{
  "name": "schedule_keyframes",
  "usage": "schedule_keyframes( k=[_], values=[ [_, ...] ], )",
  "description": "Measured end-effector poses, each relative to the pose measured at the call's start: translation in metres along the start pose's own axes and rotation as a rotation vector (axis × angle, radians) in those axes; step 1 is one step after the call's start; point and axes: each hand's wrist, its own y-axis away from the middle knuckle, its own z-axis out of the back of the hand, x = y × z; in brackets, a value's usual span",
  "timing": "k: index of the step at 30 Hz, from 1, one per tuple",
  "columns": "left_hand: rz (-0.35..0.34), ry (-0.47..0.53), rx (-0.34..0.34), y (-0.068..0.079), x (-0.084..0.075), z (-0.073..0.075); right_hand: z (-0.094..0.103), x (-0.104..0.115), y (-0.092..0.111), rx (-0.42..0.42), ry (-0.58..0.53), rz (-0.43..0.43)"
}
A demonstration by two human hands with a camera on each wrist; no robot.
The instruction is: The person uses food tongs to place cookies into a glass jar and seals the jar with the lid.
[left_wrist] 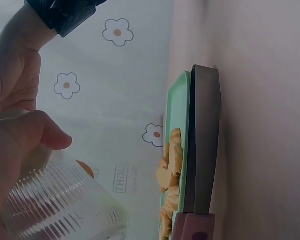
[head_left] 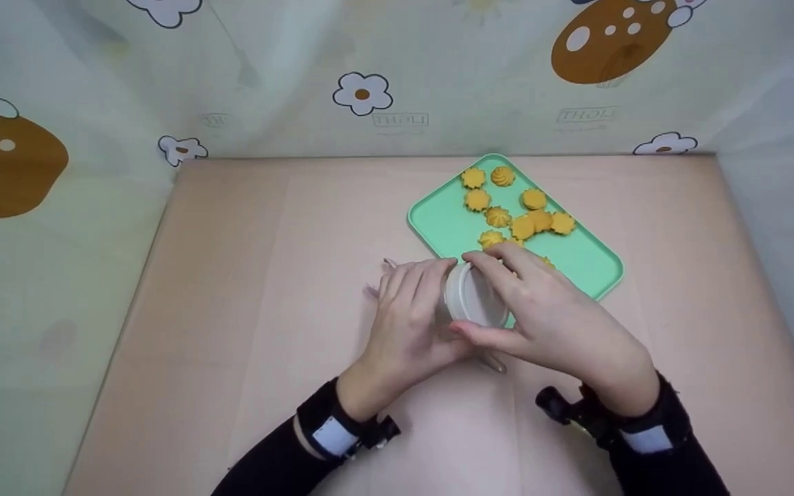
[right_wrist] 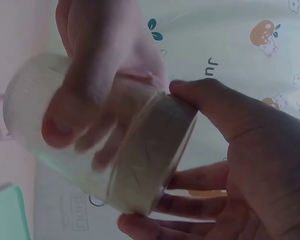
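Observation:
A clear ribbed jar [left_wrist: 65, 205] with a white screw lid [head_left: 485, 300] is held tilted above the table. My left hand [head_left: 407, 313] grips the jar's body, its thumb lying across the clear wall in the right wrist view. Around the lid's rim curl the thumb and fingers of my right hand [head_left: 552, 313]. The lid sits on the jar's mouth. Through the clear wall I see no contents. Below the hands lie metal tongs [left_wrist: 206, 135] with pink handles, mostly hidden in the head view.
A green tray [head_left: 438, 217] lies behind the hands, bearing several golden piped cookies [head_left: 533, 200]. Its near edge is partly covered by the right hand. A patterned cloth [head_left: 266, 89] hangs behind the pinkish table [head_left: 218, 275] and along its sides.

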Motion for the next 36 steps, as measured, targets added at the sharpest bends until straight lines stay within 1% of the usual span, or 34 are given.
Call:
schedule_keyframes(
  k=[2,5,8,10,12,15,19,25,28,30,31,33,36],
  values=[
    [-0.002,0.013,0.007,0.0,-0.002,0.0,0.008,0.0,0.0,0.064,0.004,-0.001],
    [0.003,0.043,0.023,0.001,-0.004,-0.001,0.018,0.002,-0.001,0.157,-0.003,-0.028],
    [0.011,0.065,0.032,0.001,-0.004,-0.002,0.022,0.005,-0.002,0.204,-0.028,-0.064],
    [0.014,0.07,0.034,0.001,-0.003,-0.004,0.023,0.006,-0.001,0.209,-0.045,-0.079],
    [0.01,0.071,0.038,0.001,-0.002,-0.005,0.022,0.005,0.0,0.196,-0.063,-0.083],
    [0.012,0.101,0.057,0.0,0.0,-0.006,0.02,0.002,0.002,0.176,-0.086,-0.068],
    [0.023,0.194,0.117,0.001,0.005,-0.006,0.018,-0.003,0.005,0.162,-0.125,-0.023],
    [0.032,0.322,0.231,-0.001,0.012,-0.007,0.017,-0.005,0.007,0.184,-0.2,0.016],
    [0.045,0.352,0.254,0.0,0.013,-0.006,0.017,-0.004,0.006,0.195,-0.21,0.051],
    [0.045,0.341,0.245,0.0,0.013,-0.006,0.016,-0.002,0.005,0.181,-0.221,0.067],
    [0.044,0.326,0.229,0.0,0.013,-0.006,0.015,0.0,0.005,0.164,-0.22,0.062],
    [0.038,0.273,0.179,0.001,0.012,-0.006,0.013,0.002,0.004,0.117,-0.207,0.028],
    [0.037,0.162,0.085,0.001,0.01,-0.007,0.01,0.005,0.004,0.034,-0.16,-0.063]
  ],
)
